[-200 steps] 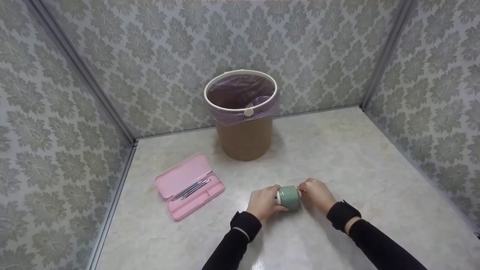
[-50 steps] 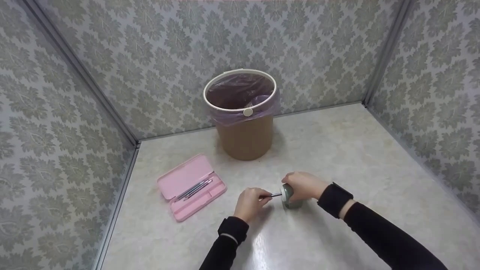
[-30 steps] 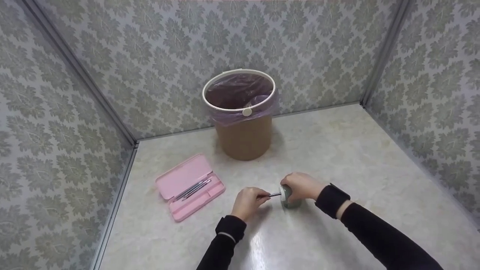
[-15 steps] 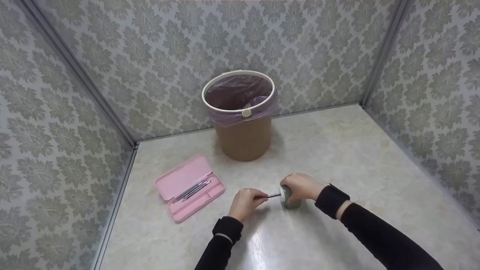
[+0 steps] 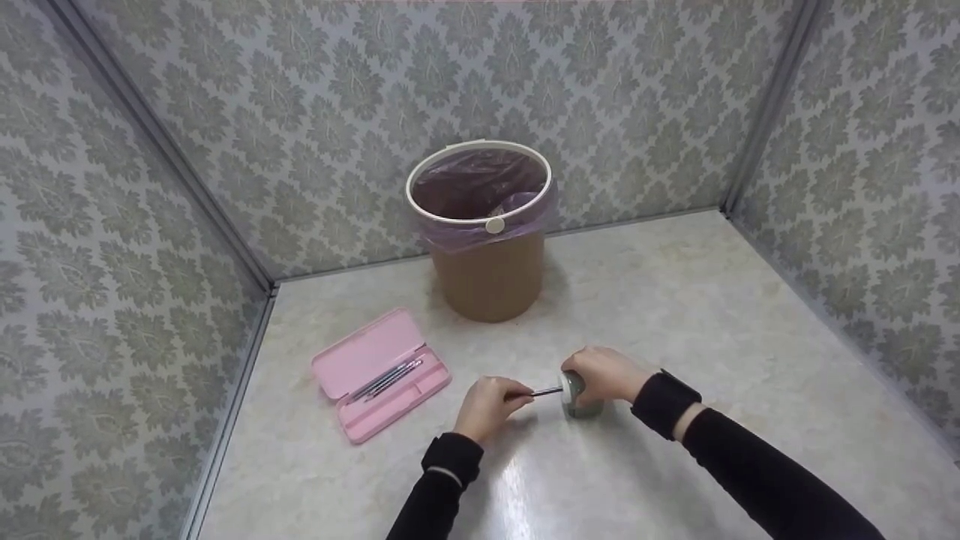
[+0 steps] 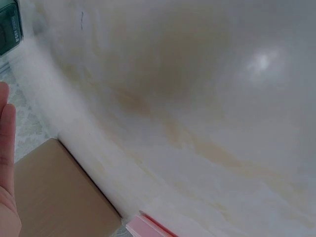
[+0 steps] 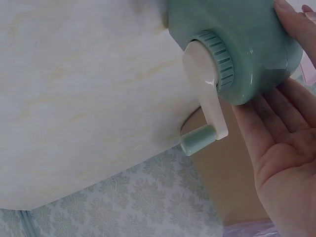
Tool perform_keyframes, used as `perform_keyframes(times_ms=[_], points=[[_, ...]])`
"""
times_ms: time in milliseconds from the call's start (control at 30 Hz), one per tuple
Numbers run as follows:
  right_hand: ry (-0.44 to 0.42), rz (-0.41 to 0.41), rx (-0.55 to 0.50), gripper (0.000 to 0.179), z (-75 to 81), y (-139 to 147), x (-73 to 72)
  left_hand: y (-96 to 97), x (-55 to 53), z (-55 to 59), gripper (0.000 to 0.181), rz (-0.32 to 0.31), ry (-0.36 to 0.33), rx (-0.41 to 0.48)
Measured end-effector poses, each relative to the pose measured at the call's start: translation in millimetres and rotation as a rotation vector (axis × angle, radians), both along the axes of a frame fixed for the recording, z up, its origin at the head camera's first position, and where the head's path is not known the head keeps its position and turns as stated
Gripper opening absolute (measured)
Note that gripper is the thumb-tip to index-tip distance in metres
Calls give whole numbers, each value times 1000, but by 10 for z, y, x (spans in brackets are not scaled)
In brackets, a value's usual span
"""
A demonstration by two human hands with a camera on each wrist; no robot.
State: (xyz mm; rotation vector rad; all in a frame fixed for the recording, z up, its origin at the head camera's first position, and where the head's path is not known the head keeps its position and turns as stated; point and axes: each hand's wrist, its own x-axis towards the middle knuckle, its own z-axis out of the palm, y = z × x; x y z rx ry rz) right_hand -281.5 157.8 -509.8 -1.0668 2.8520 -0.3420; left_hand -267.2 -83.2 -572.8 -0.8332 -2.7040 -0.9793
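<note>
In the head view, my right hand [image 5: 609, 371] grips a green hand-crank pencil sharpener [image 5: 586, 409] by its top and sides. Its white front faces left. My left hand [image 5: 486, 406] pinches a dark, thin pencil [image 5: 547, 391], held level, its far end at that white front. The right wrist view gives the back of the sharpener [image 7: 256, 49], with a white crank [image 7: 210, 94] ending in a green knob [image 7: 198, 140]; no finger is on the crank. Only the edge of my left hand [image 6: 7, 158] shows in the left wrist view; the pencil is out of that frame.
An open pink pencil case [image 5: 367, 345] lies to the left, several pencils [image 5: 386, 381] in its tray. Behind the hands stands a brown trash bin [image 5: 491, 277] with a white rim and purple liner. Patterned walls [image 5: 480, 75] enclose the table on three sides.
Earlier my left hand held the sharpener while my right was at its crank; now the right holds the sharpener and the left the pencil. Lately the left hand has slid slightly left, exposing more pencil.
</note>
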Motion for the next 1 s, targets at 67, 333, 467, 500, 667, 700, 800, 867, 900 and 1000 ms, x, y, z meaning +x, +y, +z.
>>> perform_keyframes(times_ms=[67, 333, 467, 500, 667, 700, 800, 867, 900, 1000], points=[[3, 3, -2, 31, -7, -2, 1, -6, 1, -2, 8, 1, -3, -2], [16, 2, 13, 31, -6, -10, 18, -16, 11, 14, 9, 14, -37, -4], [-6, -12, 17, 31, 14, -15, 21, -24, 10, 16, 9, 10, -40, -1], [-6, -11, 17, 31, 18, -16, 22, -27, 9, 15, 9, 10, -40, -2], [-10, -8, 16, 30, 16, -25, 18, -45, 0, -9, 8, 8, -40, 1], [-9, -9, 18, 30, 15, -28, 19, -48, -2, -11, 8, 8, -40, 1], [-11, -12, 22, 30, 15, -29, 17, -69, -9, -18, 8, -5, -40, 7], [-21, -14, 18, 30, 19, -24, 17, -109, -11, -22, 9, -9, -38, 2], [-28, -17, 17, 29, 23, -17, 17, -141, -10, -28, 9, -1, -36, -1], [-46, -24, 18, 28, 41, 20, 15, -276, 2, -63, 7, 48, -19, -26]])
